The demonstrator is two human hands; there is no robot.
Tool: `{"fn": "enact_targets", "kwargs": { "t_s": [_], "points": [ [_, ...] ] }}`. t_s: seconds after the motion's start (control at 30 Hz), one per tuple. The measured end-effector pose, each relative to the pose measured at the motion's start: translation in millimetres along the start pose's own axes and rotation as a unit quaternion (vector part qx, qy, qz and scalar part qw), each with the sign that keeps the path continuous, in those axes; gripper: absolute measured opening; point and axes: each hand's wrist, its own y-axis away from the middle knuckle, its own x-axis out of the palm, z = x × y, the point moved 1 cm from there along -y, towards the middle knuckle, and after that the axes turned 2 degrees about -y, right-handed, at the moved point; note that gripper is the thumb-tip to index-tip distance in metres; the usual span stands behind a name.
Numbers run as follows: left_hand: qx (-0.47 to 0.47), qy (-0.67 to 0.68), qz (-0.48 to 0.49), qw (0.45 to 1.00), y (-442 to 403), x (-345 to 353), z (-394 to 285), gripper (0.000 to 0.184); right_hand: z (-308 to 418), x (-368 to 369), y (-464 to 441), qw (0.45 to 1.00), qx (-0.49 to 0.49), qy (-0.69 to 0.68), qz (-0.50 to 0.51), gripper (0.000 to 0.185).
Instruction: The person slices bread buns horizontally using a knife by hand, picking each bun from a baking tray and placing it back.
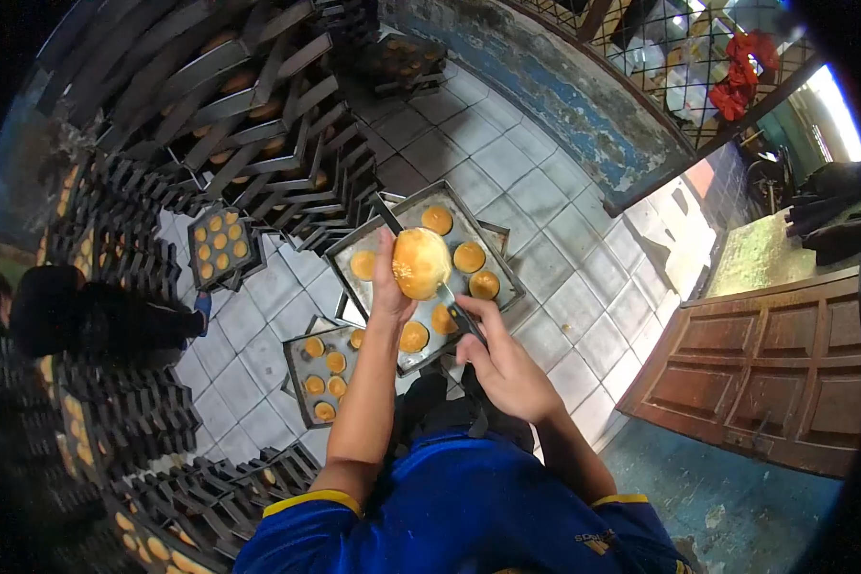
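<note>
My left hand holds a round golden bun up in front of me, with pale crumbs or sesame on its top. My right hand grips the black handle of a knife. Its thin metal blade meets the bun's lower right edge; how far it goes in is hidden. A dark flat strip sticks out beyond the bun's upper left side, and I cannot tell what it belongs to. Below the hands, a large metal tray carries several round buns, such as one bun at its right.
A smaller tray of buns lies lower left, another tray farther left. Stacked dark trays fill the left side. A person in dark clothing is there. White floor tiles and a wooden door are to the right.
</note>
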Motion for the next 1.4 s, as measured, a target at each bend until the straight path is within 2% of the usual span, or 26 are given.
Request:
{"fn": "enact_targets", "kwargs": {
  "t_s": [0.07, 0.13, 0.17, 0.23, 0.33, 0.37, 0.4, 0.47, 0.5, 0.6, 0.73, 0.83, 0.97, 1.07, 1.17, 1.37, 1.4],
  "points": [
    [-0.023, -0.004, 0.007, 1.000, 0.3, 0.7, 5.3, 0.075, 0.9, -1.6, -6.8, 1.000, -0.002, 0.017, -0.014, 0.051],
    [-0.024, 0.013, 0.076, 0.997, 0.4, 9.3, -4.3, 0.078, 4.4, -5.8, -7.8, 1.000, 0.001, 0.004, -0.009, 0.050],
    [-0.024, 0.013, 0.077, 0.997, 3.4, 13.0, -8.1, 0.078, 5.7, -7.1, -7.8, 1.000, 0.000, 0.005, -0.009, 0.050],
    [-0.059, 0.141, 0.051, 0.987, 19.1, 31.3, -22.2, 0.079, 7.0, -8.6, -6.2, 1.000, 0.007, -0.015, -0.021, 0.049],
    [-0.032, 0.193, 0.019, 0.981, 27.5, 44.2, -10.3, 0.082, -3.9, -4.6, -13.6, 0.998, -0.019, -0.013, -0.056, 0.049],
    [-0.012, 0.177, 0.011, 0.984, 29.5, 46.9, -3.9, 0.072, -8.3, -2.3, -17.5, 0.998, -0.018, -0.015, -0.056, 0.049],
    [-0.014, 0.177, 0.008, 0.984, 25.6, 41.2, 4.7, 0.072, -12.5, 0.5, -21.6, 0.998, -0.021, -0.004, -0.051, 0.049],
    [0.043, 0.101, -0.072, 0.991, 11.0, 24.1, 20.8, 0.059, -14.7, 2.9, -21.3, 0.999, -0.023, 0.008, -0.043, 0.049],
    [0.049, 0.094, -0.075, 0.991, 9.7, 25.0, 14.9, 0.048, -13.3, 4.3, -18.2, 0.999, -0.016, 0.007, -0.037, 0.049],
    [0.092, 0.022, -0.078, 0.992, -2.5, 18.9, -2.3, 0.054, -0.7, 1.2, -0.2, 1.000, -0.008, 0.012, -0.025, 0.049],
    [0.074, -0.020, -0.051, 0.996, 0.4, 18.3, -2.9, 0.054, 6.0, -0.4, -0.4, 0.999, 0.003, 0.030, -0.025, 0.049],
    [0.018, 0.017, -0.035, 0.999, 3.3, 17.3, 18.5, 0.052, -7.4, 2.9, -24.5, 0.999, -0.020, 0.024, -0.042, 0.049],
    [0.023, 0.022, -0.028, 0.999, -4.4, 13.0, 7.8, 0.054, -6.6, -3.6, -18.1, 1.000, -0.002, 0.021, -0.006, 0.049],
    [0.023, 0.013, -0.048, 0.998, -2.4, 21.8, -6.2, 0.061, -10.8, -1.0, -10.3, 1.000, 0.008, -0.003, 0.013, 0.049],
    [0.004, 0.081, -0.117, 0.990, -0.4, 30.2, 7.5, 0.064, -14.5, 4.6, -24.4, 1.000, 0.023, -0.005, 0.006, 0.049],
    [0.004, 0.055, -0.165, 0.985, -6.7, 28.7, 5.4, 0.065, -22.1, 0.5, -33.3, 0.999, -0.030, 0.027, -0.006, 0.045],
    [0.003, 0.068, -0.170, 0.983, -8.7, 25.8, 3.0, 0.066, -19.7, -2.7, -27.1, 1.000, 0.000, 0.019, 0.011, 0.045]
  ]
}}
